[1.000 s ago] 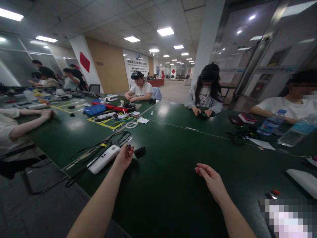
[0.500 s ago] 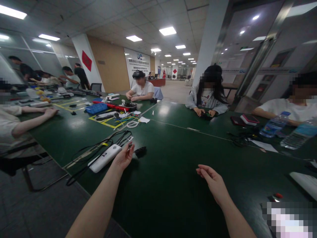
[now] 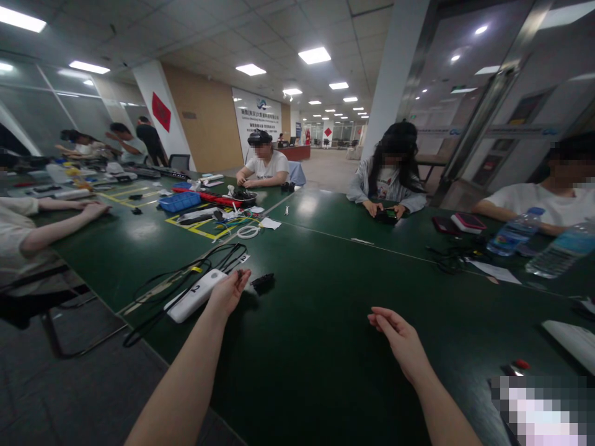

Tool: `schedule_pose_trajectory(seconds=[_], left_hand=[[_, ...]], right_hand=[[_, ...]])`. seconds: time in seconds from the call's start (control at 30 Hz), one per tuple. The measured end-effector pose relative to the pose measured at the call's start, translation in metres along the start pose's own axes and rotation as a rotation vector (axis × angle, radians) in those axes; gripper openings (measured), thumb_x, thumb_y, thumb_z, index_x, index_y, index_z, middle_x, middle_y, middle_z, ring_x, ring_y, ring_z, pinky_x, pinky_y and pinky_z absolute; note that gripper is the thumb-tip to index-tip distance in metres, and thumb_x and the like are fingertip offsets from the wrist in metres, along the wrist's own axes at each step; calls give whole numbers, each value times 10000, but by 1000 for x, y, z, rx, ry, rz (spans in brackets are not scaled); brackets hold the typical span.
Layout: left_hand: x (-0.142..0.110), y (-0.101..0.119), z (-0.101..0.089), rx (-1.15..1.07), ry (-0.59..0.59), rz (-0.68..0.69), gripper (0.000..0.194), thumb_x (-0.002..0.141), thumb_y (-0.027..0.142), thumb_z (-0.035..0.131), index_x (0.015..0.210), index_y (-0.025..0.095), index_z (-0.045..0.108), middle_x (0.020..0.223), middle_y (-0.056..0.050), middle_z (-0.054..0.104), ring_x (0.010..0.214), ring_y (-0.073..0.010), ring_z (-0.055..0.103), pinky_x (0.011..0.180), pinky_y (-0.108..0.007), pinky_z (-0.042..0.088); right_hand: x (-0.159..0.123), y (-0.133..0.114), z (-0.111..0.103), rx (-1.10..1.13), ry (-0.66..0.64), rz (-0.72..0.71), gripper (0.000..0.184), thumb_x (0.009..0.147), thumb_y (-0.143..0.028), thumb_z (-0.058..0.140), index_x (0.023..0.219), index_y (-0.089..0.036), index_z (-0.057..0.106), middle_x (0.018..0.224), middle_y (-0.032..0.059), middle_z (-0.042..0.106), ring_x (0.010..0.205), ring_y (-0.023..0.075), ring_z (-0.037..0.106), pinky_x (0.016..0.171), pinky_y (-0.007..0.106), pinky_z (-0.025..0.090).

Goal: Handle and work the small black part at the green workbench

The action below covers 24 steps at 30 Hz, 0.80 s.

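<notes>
My left hand [image 3: 229, 290] lies at the near left of the dark green table [image 3: 325, 322], fingers stretched forward and held close together. It touches the end of a white power bank [image 3: 195, 295] marked "2". A small black object [image 3: 263, 281] sits just past its fingertips, apart from them. I see nothing in this hand. My right hand [image 3: 398, 337] hovers over bare table to the right, its fingers loosely curled with thumb against fingertips and nothing visible in them.
Black cables [image 3: 186, 279] loop left of the power bank. Further off lie a white cable coil [image 3: 248, 232], a blue tray [image 3: 179, 202] and yellow tape marks. Water bottles [image 3: 515, 231] stand at the right. Other people sit round the table; one holds a phone [image 3: 385, 215].
My left hand has straightened its fingers and shifted slightly left, against the power bank. The small dark bit seen at its fingertips earlier no longer shows. My right hand has barely moved.
</notes>
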<state>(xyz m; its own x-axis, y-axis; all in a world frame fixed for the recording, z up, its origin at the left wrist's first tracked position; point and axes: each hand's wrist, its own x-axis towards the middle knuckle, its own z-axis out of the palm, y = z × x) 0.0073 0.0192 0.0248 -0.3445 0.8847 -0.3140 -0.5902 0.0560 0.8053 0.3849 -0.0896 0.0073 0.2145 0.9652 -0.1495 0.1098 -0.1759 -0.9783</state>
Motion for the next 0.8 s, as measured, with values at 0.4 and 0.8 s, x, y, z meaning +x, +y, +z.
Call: schedule_pose_trajectory(seconds=[0.4,0.8], left_hand=[[-8,-26,10,1238,-272,407,264,787,177,423,1016,142,551,831,-61,633,695,-136,598,683,-250,461],[-25,-19,4,1574,-485,610,225,825,214,399,1028,204,494,996,-46,596,914,-170,549,808,-289,393]], right_hand=[[4,7,-1,-24,-27,-18,300,748,-393,525,1001,-248,599,943,21,657,968,224,567,860,380,425],[2,3,-2,-19,-18,26,309,733,-383,537,1000,-242,605,950,22,658,975,227,563,850,375,431]])
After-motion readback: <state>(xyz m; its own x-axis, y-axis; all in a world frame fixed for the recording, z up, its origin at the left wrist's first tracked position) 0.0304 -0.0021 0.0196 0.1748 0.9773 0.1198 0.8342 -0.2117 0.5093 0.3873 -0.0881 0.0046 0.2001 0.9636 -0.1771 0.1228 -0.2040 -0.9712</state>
